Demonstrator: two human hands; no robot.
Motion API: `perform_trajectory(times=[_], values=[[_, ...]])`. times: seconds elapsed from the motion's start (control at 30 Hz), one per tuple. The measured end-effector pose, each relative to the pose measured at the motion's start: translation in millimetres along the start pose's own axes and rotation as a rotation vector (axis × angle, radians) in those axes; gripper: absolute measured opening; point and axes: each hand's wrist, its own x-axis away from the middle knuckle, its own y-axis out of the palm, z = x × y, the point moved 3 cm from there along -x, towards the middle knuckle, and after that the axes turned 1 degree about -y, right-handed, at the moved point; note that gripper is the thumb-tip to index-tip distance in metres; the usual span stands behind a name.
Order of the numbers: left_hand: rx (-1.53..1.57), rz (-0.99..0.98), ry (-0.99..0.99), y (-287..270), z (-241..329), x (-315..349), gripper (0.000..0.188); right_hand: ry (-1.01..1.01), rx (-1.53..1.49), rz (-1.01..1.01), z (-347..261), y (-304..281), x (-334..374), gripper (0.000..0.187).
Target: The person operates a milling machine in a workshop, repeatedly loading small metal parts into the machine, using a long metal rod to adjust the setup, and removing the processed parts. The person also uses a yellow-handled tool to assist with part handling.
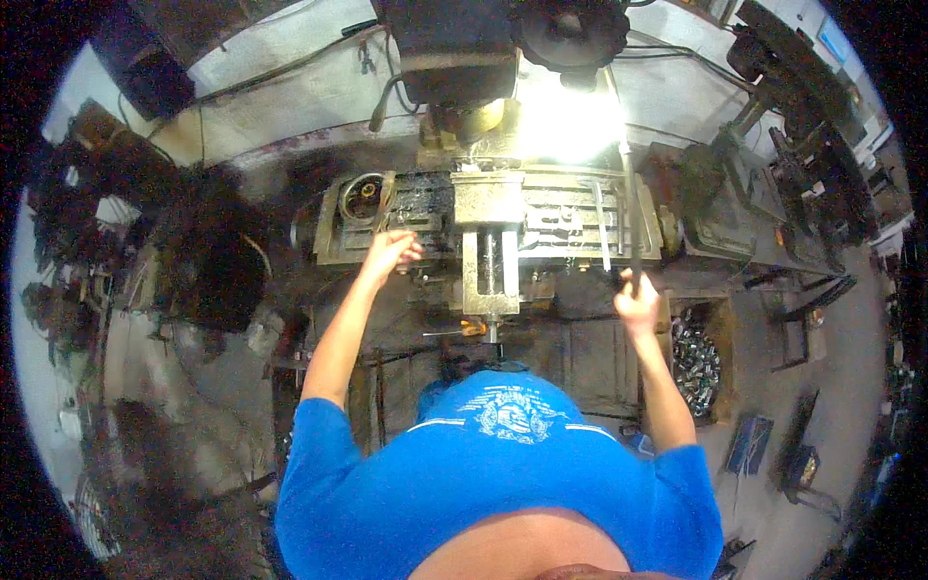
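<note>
My right hand (637,302) is wrapped round the dark lower end of a long lever (632,208), which rises past the right part of the milling machine's table (435,253). Over the front edge of that table, toward its left end, hovers my left hand (391,253). Its fingers are loosely bent and apart, and I see nothing in them. Mid-table sits a machine vise (488,203), its screw running toward me. Just beyond my left hand, a brownish strip-like thing (387,198) lies beside a round dish (364,196). Glare hides the lever's top.
The dark machine head (454,58) hangs above the vise, with a bright lamp (575,121) to its right. A wooden box (720,362) of small metal pieces stands right of my right forearm. An orange-handled tool (472,329) lies near the vise's front end.
</note>
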Motion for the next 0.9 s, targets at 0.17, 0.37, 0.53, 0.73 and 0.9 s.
perform_trajectory(times=[0.17,0.37,0.53,0.73,0.9], values=[[0.175,0.065,0.096,5,17,-69,0.029,0.281,-0.915,0.000,-166,-152,47,0.063],[0.262,0.081,0.120,36,49,-110,0.024,0.028,-0.525,0.543,-121,-200,109,0.069],[0.272,0.089,0.013,53,61,-124,0.017,0.239,-0.887,0.272,-92,-138,115,0.070],[0.291,0.032,-0.038,56,72,-121,0.017,0.378,-0.735,0.346,-77,-128,120,0.056],[0.334,-0.005,-0.072,50,64,-132,0.016,0.406,-0.642,0.280,-78,-111,115,0.054]])
